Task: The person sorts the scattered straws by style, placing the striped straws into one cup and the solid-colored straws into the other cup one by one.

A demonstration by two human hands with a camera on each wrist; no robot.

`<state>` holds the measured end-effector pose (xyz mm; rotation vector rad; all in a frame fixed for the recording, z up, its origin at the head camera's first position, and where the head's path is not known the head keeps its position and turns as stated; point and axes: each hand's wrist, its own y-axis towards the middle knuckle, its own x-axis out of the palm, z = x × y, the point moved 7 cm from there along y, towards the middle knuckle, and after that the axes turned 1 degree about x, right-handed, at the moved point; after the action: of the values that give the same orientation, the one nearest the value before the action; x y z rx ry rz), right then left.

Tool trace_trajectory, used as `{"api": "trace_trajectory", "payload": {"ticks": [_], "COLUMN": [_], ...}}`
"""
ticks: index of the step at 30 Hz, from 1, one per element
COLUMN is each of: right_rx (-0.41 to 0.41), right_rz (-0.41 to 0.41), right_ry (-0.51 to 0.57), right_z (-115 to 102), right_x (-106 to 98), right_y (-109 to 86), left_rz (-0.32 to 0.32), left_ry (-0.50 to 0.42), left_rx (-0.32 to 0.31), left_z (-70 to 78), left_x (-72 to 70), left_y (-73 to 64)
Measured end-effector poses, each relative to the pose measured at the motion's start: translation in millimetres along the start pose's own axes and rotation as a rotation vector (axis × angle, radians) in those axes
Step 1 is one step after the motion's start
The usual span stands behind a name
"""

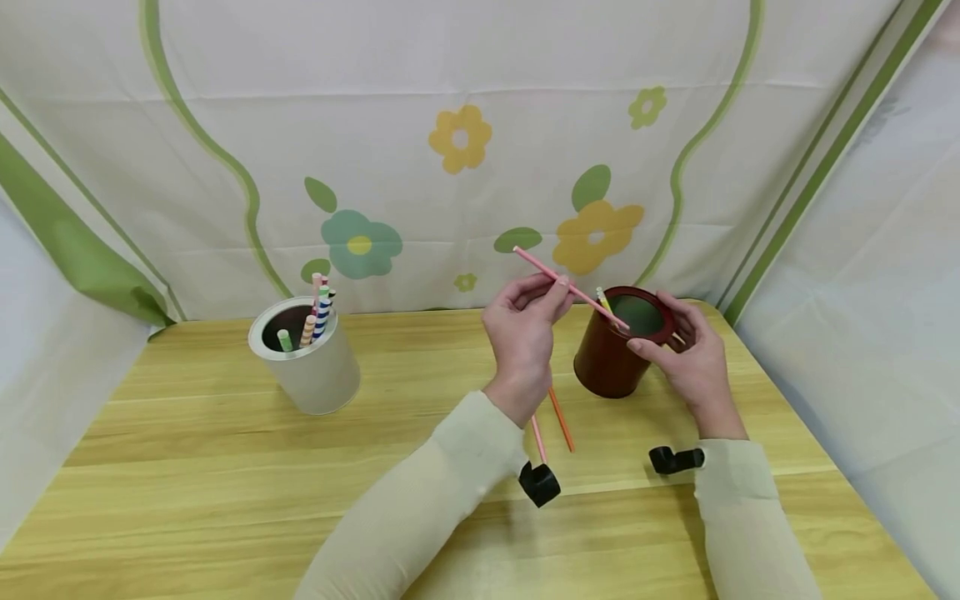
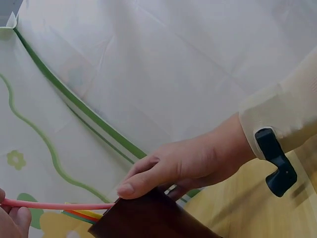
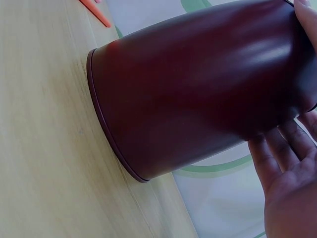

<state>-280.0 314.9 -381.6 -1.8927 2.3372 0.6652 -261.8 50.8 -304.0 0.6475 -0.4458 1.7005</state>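
Note:
My left hand (image 1: 522,337) pinches a pink straw (image 1: 534,262) between thumb and fingers. The straw slants down to the right, its lower end over the mouth of a dark red cup (image 1: 606,362). Around that cup's rim on the right, my right hand (image 1: 696,362) grips with the thumb in front and fingers behind. Inside the cup, a yellow straw (image 1: 604,300) leans at the left of the rim; the left wrist view also shows red and green ones beside it. The cup's base meets the table in the right wrist view.
A white cup (image 1: 326,379) with several straws, some striped (image 1: 322,319), stands at the left on the wooden table (image 1: 225,467). An orange straw (image 1: 560,419) and another pink straw lie beside my left wrist, partly hidden. Floral curtains (image 1: 420,67) hang behind and at both sides.

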Motion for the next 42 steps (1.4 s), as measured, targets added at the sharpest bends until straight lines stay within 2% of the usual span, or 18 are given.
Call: {"api": "trace_trajectory", "payload": {"ticks": [6, 14, 22, 24, 32, 42], "right_rx": [-0.005, -0.007, -0.004, -0.003, 0.017, 0.101], "right_rz": [0.002, 0.0, -0.009, -0.01, -0.008, -0.049], "right_ry": [0.001, 0.014, 0.006, -0.001, -0.025, -0.002], "right_z": [-1.2, -3.1, -3.3, -3.0, -3.0, -8.1], "right_x": [1.1, 1.6, -0.1, -0.5, -1.8, -4.9], "right_y": [-0.1, 0.6, 0.5, 0.2, 0.4, -0.4], "left_rz": [0.002, 0.009, -0.005, -0.008, -0.012, -0.014], "left_ry": [0.043, 0.082, 0.197, 0.203, 0.235, 0.293], "left_rx": [-0.004, -0.07, -0.08, -0.084, -0.085, -0.097], "left_z": [-7.2, -28.1, -40.6, -43.1, -46.1, -48.9], "left_x": [2.2, 3.8, 7.3, 7.6, 9.0, 8.1], "left_y": [0.4, 4.0, 3.6, 3.2, 1.2, 2.2]}}
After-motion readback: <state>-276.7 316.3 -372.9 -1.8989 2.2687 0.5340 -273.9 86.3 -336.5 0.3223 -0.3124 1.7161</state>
